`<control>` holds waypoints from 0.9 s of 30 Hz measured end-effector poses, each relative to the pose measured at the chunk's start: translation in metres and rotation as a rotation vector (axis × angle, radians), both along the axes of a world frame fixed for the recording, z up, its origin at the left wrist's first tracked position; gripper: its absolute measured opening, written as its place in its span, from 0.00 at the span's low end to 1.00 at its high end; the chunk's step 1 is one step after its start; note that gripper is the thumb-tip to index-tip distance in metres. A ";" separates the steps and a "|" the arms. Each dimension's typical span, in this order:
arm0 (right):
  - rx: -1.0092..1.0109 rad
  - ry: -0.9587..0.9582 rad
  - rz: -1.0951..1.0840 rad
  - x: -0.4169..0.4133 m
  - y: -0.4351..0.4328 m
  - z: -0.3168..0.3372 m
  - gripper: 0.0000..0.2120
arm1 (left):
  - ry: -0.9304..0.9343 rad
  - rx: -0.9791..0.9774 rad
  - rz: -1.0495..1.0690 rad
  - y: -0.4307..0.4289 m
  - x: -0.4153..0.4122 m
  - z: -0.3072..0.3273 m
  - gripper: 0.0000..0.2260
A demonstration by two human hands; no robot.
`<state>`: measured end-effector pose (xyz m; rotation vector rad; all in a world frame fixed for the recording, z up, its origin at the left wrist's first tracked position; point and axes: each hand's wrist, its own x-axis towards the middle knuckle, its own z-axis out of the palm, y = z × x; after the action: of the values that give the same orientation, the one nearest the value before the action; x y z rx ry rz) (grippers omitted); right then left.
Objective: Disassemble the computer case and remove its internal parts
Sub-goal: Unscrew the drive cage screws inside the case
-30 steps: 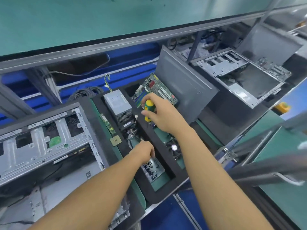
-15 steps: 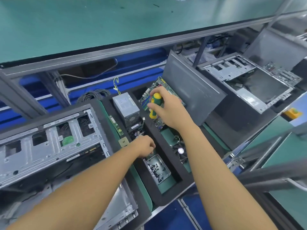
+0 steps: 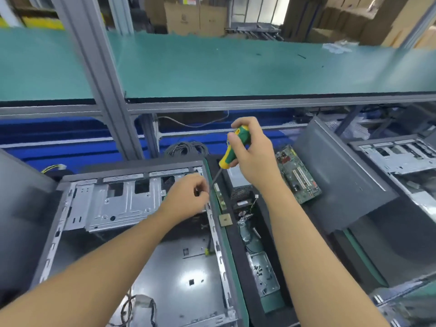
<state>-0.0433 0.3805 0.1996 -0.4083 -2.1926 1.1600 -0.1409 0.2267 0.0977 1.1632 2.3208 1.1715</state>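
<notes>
Head view: an open case (image 3: pixel 113 208) is laid flat at the left end of the bench (image 3: pixel 240 308). The left hand (image 3: pixel 186 197) is seen over the case's right edge with its fingers curled tight; whether something small is pinched cannot be told. Just right of it, a screwdriver (image 3: pixel 230 149) is gripped by the right hand (image 3: pixel 256 159), with the tip tilted down toward the left fingers. A black tray (image 3: pixel 269 318) is set beside the case. A green board (image 3: pixel 298 178) is propped at the tray's far right corner, and a grey panel (image 3: pixel 342 180) is leaned beside it.
</notes>
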 end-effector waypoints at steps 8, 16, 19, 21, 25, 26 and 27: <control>0.197 -0.200 0.184 -0.035 -0.043 -0.020 0.04 | -0.171 -0.104 0.034 -0.030 -0.031 -0.020 0.09; 0.197 -0.239 0.143 -0.027 -0.040 -0.021 0.05 | -0.125 -0.110 0.088 -0.014 -0.019 -0.032 0.05; 0.218 -0.242 0.153 -0.028 -0.041 -0.019 0.06 | -0.113 -0.092 0.100 -0.013 -0.019 -0.034 0.05; 0.227 -0.249 0.156 -0.028 -0.043 -0.020 0.07 | -0.082 -0.100 0.127 -0.012 -0.018 -0.036 0.05; 0.245 -0.241 0.158 -0.027 -0.042 -0.022 0.07 | -0.032 -0.079 0.132 -0.012 -0.017 -0.038 0.06; 0.248 -0.239 0.159 -0.027 -0.042 -0.022 0.07 | -0.032 -0.073 0.135 -0.012 -0.017 -0.038 0.06; 0.254 -0.242 0.160 -0.027 -0.041 -0.021 0.07 | -0.033 -0.073 0.138 -0.012 -0.017 -0.039 0.06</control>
<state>-0.0698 0.3393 0.1783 -0.2800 -2.5856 0.9348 -0.1575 0.2144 0.0591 0.9648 2.4297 1.1323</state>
